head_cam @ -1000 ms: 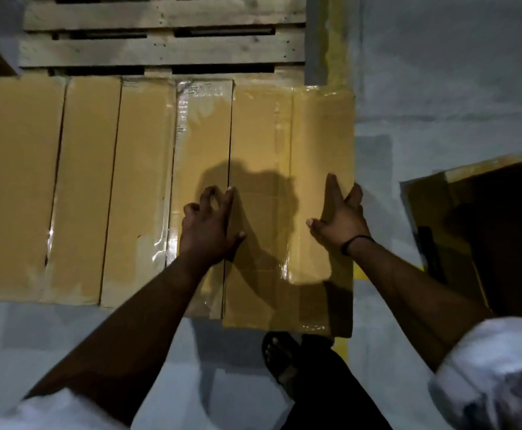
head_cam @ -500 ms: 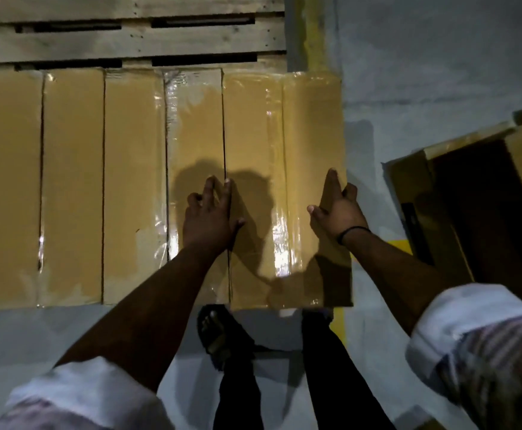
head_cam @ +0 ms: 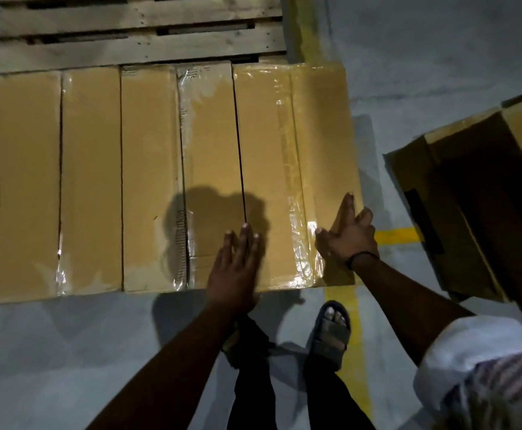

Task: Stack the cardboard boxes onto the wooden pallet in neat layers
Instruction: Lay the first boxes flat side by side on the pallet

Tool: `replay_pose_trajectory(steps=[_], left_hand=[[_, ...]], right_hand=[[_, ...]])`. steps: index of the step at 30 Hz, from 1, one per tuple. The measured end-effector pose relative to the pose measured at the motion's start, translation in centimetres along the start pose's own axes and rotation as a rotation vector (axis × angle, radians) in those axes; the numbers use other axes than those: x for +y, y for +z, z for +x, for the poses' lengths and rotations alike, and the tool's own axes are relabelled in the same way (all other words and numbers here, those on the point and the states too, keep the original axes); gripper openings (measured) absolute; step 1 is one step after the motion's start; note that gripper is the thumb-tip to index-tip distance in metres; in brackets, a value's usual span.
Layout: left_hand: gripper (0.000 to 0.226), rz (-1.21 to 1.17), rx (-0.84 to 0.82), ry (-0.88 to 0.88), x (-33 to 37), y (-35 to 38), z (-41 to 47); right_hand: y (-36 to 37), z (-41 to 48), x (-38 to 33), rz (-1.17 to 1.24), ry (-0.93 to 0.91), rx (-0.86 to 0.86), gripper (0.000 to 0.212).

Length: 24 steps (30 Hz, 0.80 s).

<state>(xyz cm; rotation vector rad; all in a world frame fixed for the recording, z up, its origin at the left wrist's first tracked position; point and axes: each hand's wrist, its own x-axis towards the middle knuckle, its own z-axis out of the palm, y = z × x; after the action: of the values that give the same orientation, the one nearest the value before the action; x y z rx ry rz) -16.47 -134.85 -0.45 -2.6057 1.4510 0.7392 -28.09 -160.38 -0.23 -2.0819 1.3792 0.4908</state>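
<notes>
1. Grey concrete floor (head_cam: 67,352) fills the bottom of the frame, crossed by a yellow line (head_cam: 351,367), with a sandalled foot (head_cam: 331,333) planted at lower centre.
2. Left hand (head_cam: 236,268) lies flat, fingers straight and close together. It rests on the near end of the end box (head_cam: 272,150), right at the seam with its neighbour. That's pressing, not gripping.
3. Right hand (head_cam: 349,234) is draped over that box's right edge, thumb on top, fingers spread; nothing is clamped.
4. Over at the right, an open box (head_cam: 486,212) lies on the floor, well apart.
5. That end box, centre-right, closes a row of cardboard boxes (head_cam: 92,181) running off left, sides touching, near ends roughly level.
6. Handling call: these are long, stiff and taped shut. The glossy tape looks slippery, so put palms on bare cardboard, or fingers under the short ends to lift. I can't judge the weight.
7. At the top, the wooden pallet (head_cam: 135,51) shows bare slats beyond the row, which appears to sit on it.
</notes>
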Motion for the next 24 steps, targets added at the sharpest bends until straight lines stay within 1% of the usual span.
replay_pose_trajectory(steps=[4,11,14,20,24], left_hand=[[0.129,-0.022,0.043,0.024,-0.1,0.2,-0.1],[0.124,-0.033,0.028,-0.005,0.4,-0.4,-0.3],[0.121,-0.032,0.019,-0.045,0.6,-0.6,-0.2],[0.127,-0.057,0.001,-0.090,1.2,-1.0,0.5],[0.138,-0.063,0.013,-0.106,1.5,-1.5,1.5]], right_hand=[[-0.4,0.0,0.3,0.050,-0.014,-0.009,0.111],[-1.6,0.2,1.0,0.094,-0.089,-0.044,0.110],[-2.3,0.6,0.8,0.100,-0.125,-0.051,0.109],[-3.2,1.4,0.8,0.162,-0.120,-0.073,0.113],[-3.8,2.3,0.7,0.321,-0.060,-0.048,0.110]])
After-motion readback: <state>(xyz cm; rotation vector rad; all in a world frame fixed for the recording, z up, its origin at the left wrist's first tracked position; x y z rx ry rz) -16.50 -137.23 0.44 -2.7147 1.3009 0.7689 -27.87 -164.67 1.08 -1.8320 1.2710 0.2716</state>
